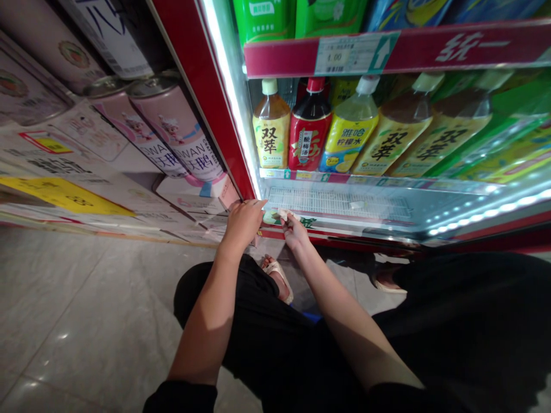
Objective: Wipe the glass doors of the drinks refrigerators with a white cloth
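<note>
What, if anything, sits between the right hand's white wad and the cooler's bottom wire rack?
No loose item is visible between the white wad in the right hand and the wire rack. The cooler's front edge runs along the rack's near side, close to the hand; one view can't show whether the wad clears it.

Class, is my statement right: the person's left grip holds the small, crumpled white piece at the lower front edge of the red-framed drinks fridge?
Wrong side: the head view shows the right grip holding the small, crumpled white piece at the lower front edge of the red-framed drinks fridge.
</note>
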The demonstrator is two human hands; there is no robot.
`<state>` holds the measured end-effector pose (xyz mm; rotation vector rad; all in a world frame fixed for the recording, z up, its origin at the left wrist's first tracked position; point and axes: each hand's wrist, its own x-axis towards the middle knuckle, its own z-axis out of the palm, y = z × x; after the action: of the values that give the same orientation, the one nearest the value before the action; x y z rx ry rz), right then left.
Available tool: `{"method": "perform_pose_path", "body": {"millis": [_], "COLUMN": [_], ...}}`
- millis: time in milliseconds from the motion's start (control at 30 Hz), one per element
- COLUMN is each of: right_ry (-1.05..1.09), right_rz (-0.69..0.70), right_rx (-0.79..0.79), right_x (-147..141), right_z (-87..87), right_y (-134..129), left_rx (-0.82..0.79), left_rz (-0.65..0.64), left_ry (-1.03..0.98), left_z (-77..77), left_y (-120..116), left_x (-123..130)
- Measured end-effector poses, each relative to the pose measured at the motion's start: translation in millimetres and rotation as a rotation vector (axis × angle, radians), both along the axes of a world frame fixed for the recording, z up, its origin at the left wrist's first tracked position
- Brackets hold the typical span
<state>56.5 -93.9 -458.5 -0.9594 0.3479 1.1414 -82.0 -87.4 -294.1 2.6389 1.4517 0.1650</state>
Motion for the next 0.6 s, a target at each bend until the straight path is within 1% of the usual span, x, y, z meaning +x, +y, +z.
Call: {"method": "perform_pose_path", "body": {"millis": [200, 333, 467, 600], "right_ry": [-0.032, -0.060, -0.051, -0.036], "right_rz": [-0.060, -0.079, -0.031, 0.029], "right_rx": [-0.031, -0.024, -0.002, -0.005], "right_x": [10.9, 14.0, 10.7, 8.9], "right_z": [-5.4, -7.3, -9.1, -14.3], "right_y": [-8.3, -9.1, -6.9, -5.1], "left_rx": [0.001, -0.006, -0.004, -0.010], "left_rz": [-0.005, -0.005, -0.008, -0.005], "left_ry": [0.013, 0.011, 0.016, 0.036], "left_z": [0.5, -1.6, -2.0, 0.4], "left_y": [-0.4, 0.0, 0.3, -0.4], "left_x": [-0.2, -1.0, -0.1, 2.0]}}
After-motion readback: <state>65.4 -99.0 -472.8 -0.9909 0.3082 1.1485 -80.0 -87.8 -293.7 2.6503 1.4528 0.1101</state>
